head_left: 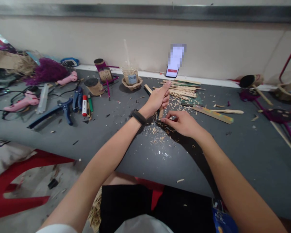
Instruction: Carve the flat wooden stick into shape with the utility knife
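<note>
My left hand (158, 101), with a dark band (138, 116) at its wrist, is closed around a short wooden stick (161, 113); the stick's lower part shows beneath the fingers. Close by on the right, my right hand (183, 123) has thumb and forefinger pinched together at the stick's lower end. A small dark thing lies at those fingertips, too blurred to name. Pale wood shavings (157, 131) are scattered on the grey tabletop (126, 145) under and around both hands. Behind them lies a pile of carved wooden sticks (184, 90).
A phone (176, 61) leans against the wall. Left stand a plastic cup (131, 76), spools (105, 75), a red-and-white marker (84, 106), blue pliers-like cutters (60, 108) and pink glue guns (23, 102). A flat wooden strip (213, 114) and purple-wrapped pieces (278, 115) lie right.
</note>
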Available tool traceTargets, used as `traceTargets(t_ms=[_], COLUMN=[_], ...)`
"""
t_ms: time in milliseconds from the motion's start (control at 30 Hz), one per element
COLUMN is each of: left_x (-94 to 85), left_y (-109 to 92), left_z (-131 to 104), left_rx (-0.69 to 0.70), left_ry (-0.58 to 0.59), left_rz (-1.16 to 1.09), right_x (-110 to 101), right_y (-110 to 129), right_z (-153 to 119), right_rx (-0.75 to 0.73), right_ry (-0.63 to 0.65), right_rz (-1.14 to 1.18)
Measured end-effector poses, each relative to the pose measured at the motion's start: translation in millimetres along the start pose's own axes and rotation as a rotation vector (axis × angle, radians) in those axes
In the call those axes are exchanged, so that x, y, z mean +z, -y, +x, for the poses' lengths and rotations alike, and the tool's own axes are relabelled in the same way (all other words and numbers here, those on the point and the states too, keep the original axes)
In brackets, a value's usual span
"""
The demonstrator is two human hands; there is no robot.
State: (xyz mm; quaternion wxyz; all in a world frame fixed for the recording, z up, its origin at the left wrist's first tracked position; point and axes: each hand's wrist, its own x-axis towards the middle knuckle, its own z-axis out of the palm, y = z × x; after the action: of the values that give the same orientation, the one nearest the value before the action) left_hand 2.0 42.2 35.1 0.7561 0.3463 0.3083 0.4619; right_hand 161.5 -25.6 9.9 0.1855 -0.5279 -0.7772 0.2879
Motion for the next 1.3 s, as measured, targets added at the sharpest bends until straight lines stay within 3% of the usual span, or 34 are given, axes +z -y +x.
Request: traceTargets(t_ms=[400, 633, 900, 1300], left_x=[-0.3, 7.0, 9.1, 12.4], left_y=[0.7, 2.3, 10.1, 7.0], left_z=[1.9, -2.6, -5.8, -5.4], left_rx=[0.005, 0.049, 0.120, 0.054], left_ry=[0.020, 0.020, 0.113, 0.056], left_rz=[-0.010, 0.055, 0.261, 0.173], right_x=[-15.5, -15.0, -14.2, -12.2], right_y=[5.1, -2.4, -10.3, -12.1], right_z=[-5.8, -3.5, -1.9, -2.1], right_rx=[0.005, 0.018, -0.031, -0.050], right_ry=[-0.139, -0.103, -0.056, -0.049], right_rz=[-0.057, 0.014, 0.086, 0.041])
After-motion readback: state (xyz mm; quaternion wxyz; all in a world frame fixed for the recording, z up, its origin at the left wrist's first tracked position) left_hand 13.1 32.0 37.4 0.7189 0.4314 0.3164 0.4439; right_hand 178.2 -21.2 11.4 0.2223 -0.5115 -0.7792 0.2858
